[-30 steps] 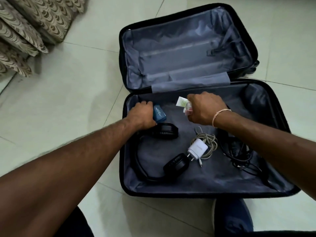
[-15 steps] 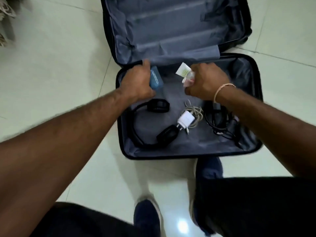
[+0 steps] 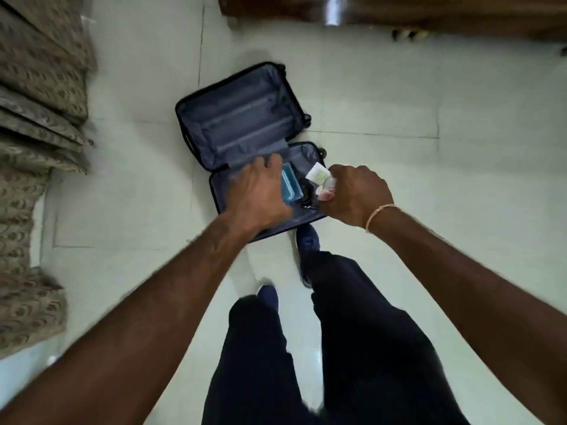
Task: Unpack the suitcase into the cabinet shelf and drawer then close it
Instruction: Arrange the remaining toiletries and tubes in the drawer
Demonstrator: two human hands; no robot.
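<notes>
Home interior, likely bedroom: pale glossy tiled floor [image 3: 399, 185], patterned brown curtain folds [image 3: 33, 142] along left edge, dark wooden furniture base [image 3: 399, 13] at top, open suitcase [image 3: 236, 118] lying flat on floor.

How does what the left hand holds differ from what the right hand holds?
The left hand holds one blue box; the right hand holds a white tube bunched with other small items that are too blurred to name. The blue box is flat and rectangular, while the white tube flares at its end. The blue box lies against the palm, while the white tube sticks out past the fist. Both are held above the open suitcase.
</notes>
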